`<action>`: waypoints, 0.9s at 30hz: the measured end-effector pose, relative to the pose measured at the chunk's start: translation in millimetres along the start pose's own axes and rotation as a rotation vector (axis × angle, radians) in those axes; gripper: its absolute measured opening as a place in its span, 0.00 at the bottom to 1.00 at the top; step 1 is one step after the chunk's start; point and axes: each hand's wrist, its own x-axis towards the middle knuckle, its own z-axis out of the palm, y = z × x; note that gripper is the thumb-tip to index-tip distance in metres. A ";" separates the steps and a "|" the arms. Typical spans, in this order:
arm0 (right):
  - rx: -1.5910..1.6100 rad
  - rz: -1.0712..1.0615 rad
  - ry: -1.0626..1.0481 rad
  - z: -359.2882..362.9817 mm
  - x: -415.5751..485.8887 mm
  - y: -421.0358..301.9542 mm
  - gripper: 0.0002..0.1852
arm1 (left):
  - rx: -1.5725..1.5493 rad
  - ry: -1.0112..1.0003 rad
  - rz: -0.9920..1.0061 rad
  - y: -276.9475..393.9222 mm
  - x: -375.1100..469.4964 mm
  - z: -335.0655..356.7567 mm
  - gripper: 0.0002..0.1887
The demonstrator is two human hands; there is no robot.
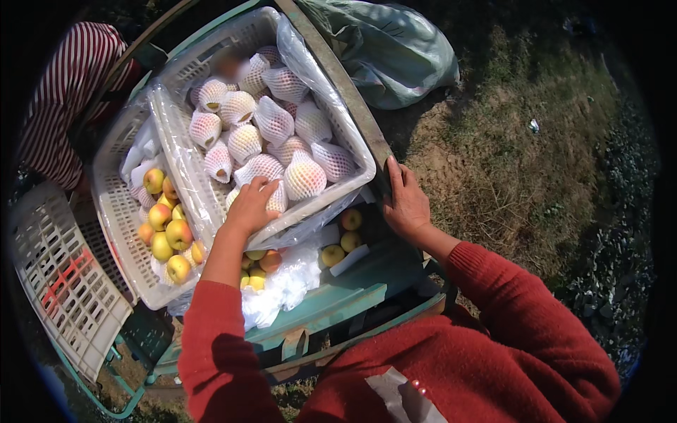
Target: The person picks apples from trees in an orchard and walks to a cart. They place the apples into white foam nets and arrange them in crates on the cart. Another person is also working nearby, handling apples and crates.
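My left hand (250,208) is at the near corner of a white plastic crate (312,208), its fingers and thumb around an apple in a foam net (277,199). Several more net-wrapped apples (274,120) are piled in that crate, which has a clear plastic liner (172,145) folded over its sides. My right hand (407,203) holds the metal side rail (365,108) of a green cart, index finger stretched along it. The underside of each grip is hidden.
A second crate (119,254) at the left holds bare yellow-red apples (168,232). Loose apples (333,255) and white foam nets (285,291) lie on the green cart bed (351,285). A person in striped clothing (71,100) is at far left, near a tilted crate (66,280). A green sack (391,53) sits beyond the rail.
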 end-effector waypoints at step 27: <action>-0.053 0.005 -0.011 6.0 -1.8 4.5 0.46 | -0.311 -0.465 0.000 51.9 -101.7 221.0 0.14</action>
